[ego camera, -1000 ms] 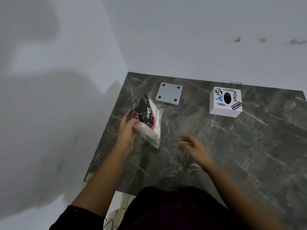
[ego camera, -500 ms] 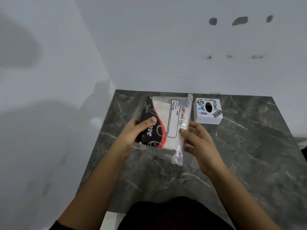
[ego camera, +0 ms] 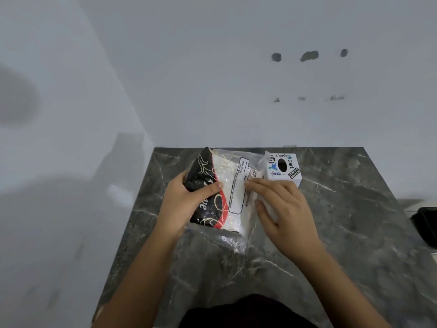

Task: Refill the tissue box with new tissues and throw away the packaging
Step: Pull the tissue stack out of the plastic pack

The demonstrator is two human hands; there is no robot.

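Observation:
I hold a plastic pack of tissues, black and red on its left, clear with a white label on its right, lifted above the dark marble table. My left hand grips its black side, thumb on top. My right hand pinches the clear wrapper on its right side. The white cube tissue box, covered in stickers with a dark oval hole on top, stands on the table just behind my right hand. The box's grey lid is hidden behind the pack.
White walls close the table's left and back sides. A black object sits past the table's right edge. My dark clothing is at the near edge.
The pack came off the table in my left hand and turned label-up. My right hand has moved in and taken hold of its right side. The head view has tilted up.

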